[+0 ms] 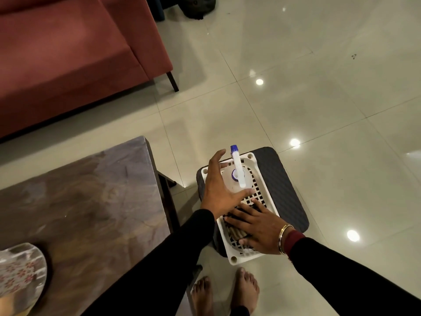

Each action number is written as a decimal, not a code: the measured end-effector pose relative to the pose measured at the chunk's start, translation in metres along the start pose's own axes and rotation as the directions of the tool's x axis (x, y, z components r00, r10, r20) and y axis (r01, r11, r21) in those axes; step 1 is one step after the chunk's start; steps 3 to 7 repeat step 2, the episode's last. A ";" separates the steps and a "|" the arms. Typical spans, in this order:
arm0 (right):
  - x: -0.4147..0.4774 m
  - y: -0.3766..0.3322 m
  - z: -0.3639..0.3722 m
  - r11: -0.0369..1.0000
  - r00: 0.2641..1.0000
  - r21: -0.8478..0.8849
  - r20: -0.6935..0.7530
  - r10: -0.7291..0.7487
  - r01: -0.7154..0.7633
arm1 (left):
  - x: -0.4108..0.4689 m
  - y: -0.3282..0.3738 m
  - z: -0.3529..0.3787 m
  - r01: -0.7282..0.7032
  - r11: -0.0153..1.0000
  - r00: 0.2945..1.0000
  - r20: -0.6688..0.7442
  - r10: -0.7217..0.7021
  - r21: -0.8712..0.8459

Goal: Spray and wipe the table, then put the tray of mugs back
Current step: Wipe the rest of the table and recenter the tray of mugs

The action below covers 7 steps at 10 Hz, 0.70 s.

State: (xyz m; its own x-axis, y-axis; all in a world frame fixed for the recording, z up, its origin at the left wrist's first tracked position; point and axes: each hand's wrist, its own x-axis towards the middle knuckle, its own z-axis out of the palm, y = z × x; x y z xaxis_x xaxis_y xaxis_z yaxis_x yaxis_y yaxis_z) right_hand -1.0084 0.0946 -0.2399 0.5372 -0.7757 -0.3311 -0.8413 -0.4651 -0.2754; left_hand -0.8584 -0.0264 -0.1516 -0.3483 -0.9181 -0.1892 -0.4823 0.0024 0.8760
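A white lattice basket [253, 158] is seen standing on a dark stool [282, 185], which is set on the pale tiled floor [319, 87] just beside the right end of the table [79, 201]. A white spray bottle [237, 173] with a blue nozzle is held upright in the far half of the basket. The left hand [218, 185] is stretched out over the basket's left side, with its fingers spread and straight and its thumb reaching past the near side of the bottle. Nothing is gripped by it, and whether the bottle is touched cannot be told. The right hand [257, 224] is laid flat, fingers straight, on a dark crumpled cloth [237, 233] in the near half of the basket; the cloth is pressed rather than clasped. A gold bangle [283, 238] is worn on the right wrist, and both arms are covered by black sleeves.

The table's mottled brown-grey top is seen at the left. A flower-patterned object [20, 270] is seen at its near left corner, but what it is cannot be made out. A red sofa [68, 53] is placed beyond the table. Two bare feet [246, 290] are planted on the floor below the stool.
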 end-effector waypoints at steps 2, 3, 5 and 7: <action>-0.013 -0.026 -0.017 0.995 0.988 0.037 -0.126 0.093 -0.090 | -0.033 -0.015 -0.042 0.038 0.999 0.999 -0.015 -0.038 0.022; -0.013 -0.026 -0.017 0.995 0.988 0.037 -0.126 0.093 -0.090 | -0.033 -0.015 -0.042 0.038 0.999 0.999 -0.015 -0.038 0.022; -0.013 -0.026 -0.017 0.995 0.988 0.037 -0.126 0.093 -0.090 | -0.033 -0.015 -0.042 0.038 0.999 0.999 -0.015 -0.038 0.022; -0.013 -0.026 -0.017 0.995 0.988 0.037 -0.126 0.093 -0.090 | -0.033 -0.015 -0.042 0.038 0.999 0.999 -0.015 -0.038 0.022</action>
